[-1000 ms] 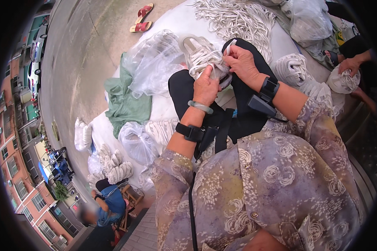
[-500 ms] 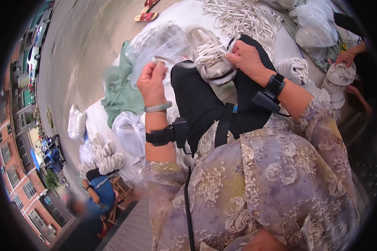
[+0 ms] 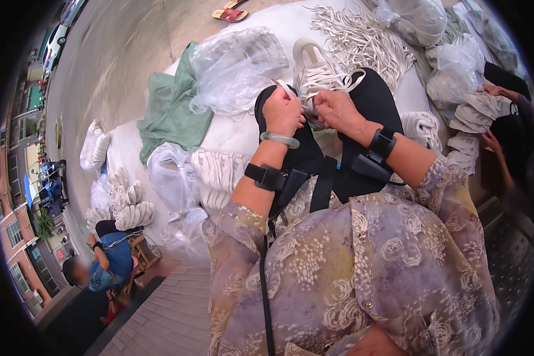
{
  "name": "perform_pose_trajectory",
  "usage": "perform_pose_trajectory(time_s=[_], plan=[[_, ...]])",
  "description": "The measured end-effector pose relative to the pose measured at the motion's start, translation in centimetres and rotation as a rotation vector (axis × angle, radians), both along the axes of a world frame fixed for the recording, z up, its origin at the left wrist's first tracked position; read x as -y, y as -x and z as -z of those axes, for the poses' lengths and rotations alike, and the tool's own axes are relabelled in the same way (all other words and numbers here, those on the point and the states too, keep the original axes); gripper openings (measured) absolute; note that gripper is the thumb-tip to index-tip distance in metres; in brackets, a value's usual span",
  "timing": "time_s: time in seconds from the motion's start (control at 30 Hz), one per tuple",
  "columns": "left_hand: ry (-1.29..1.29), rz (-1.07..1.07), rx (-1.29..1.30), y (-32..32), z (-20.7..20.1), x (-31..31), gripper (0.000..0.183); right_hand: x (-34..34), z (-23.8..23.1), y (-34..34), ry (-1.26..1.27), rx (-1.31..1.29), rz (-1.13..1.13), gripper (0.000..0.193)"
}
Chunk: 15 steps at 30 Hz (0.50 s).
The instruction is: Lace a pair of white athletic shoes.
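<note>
A whitish lace-up sneaker [image 3: 310, 59] rests between my black-trousered knees, toe pointing away from me. White shoelace [image 3: 286, 88] rises from my left hand [image 3: 283, 113], whose fingers are closed on it left of the shoe's opening. My right hand [image 3: 338, 113] is pinched closed against the near, right part of the lacing. What lies between its fingertips is hidden. Another stretch of lace makes a loose loop above the right knee. The two hands are close together, with the shoe's near end partly hidden behind them.
A heap of loose white laces [image 3: 368, 41] lies beyond the shoe. Clear plastic bags [image 3: 237, 65], a green cloth [image 3: 175, 110] and stacked white shoes [image 3: 219, 169] lie to the left. At right, another person's hands [image 3: 492, 90] hold stacked shoes [image 3: 471, 115]. A person [image 3: 110, 261] sits at lower left.
My left hand has moved right, bringing its lace to the shoe. My right hand has come down to the shoe's near end, and a lace loop now stands above it. The view has shifted.
</note>
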<state>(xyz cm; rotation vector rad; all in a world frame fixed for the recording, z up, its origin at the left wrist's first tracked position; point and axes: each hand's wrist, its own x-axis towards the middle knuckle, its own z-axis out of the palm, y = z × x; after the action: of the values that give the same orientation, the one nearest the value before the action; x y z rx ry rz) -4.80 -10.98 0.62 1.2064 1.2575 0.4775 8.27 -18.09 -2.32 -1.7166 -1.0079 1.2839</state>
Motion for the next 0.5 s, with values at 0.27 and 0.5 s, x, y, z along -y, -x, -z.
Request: perform_pose_trajectory(time_s=[0.27,0.5], plan=[[-0.278,0.057,-0.083,-0.4,2.4,-0.7,0.003,-0.4,-0.6,0.7,-0.046,-0.013,0.106,0.008],[-0.347,-0.034,-0.06,-0.8,4.3,-0.9,0.006,-0.5,-0.7,0.7,-0.015,-0.069,0.106,0.009]])
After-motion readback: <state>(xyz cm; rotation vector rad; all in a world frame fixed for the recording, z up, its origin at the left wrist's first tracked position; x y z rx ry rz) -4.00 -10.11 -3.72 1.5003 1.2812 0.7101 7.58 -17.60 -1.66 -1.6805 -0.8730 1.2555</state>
